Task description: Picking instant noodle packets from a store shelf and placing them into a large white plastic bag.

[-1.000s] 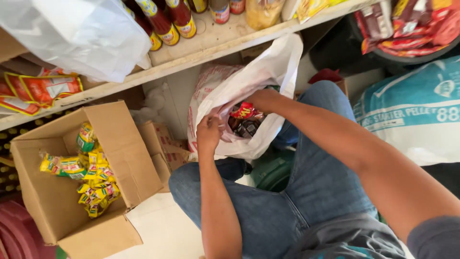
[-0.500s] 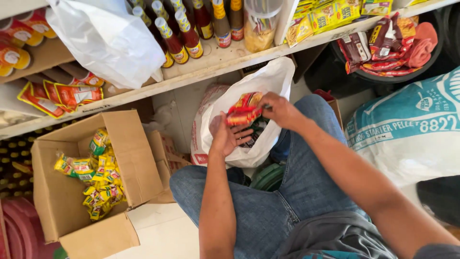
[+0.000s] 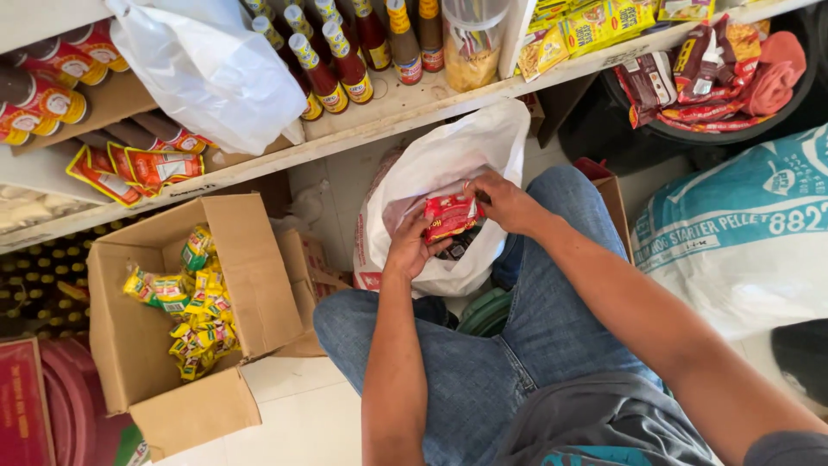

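Observation:
I sit on the floor in jeans facing a shop shelf. My right hand (image 3: 503, 201) pinches a bunch of small red sachet packets (image 3: 450, 216) at their top right. My left hand (image 3: 412, 246) supports the same packets from below and also touches the white plastic bag (image 3: 448, 155) that stands open between my knees. The packets are lifted just above the bag's mouth. More dark packets show faintly inside the bag.
An open cardboard box (image 3: 138, 345) with yellow-green sachet strips (image 3: 197, 306) sits at my left. The wooden shelf (image 3: 388, 116) above holds sauce bottles (image 3: 345, 60), a clear jar, yellow packets and another white bag (image 3: 207, 73). A large feed sack (image 3: 733, 233) lies at right.
My right hand drew the red packets up out of the white bag, and my left hand came under them. The view shifted downward, bringing the shelf goods into sight.

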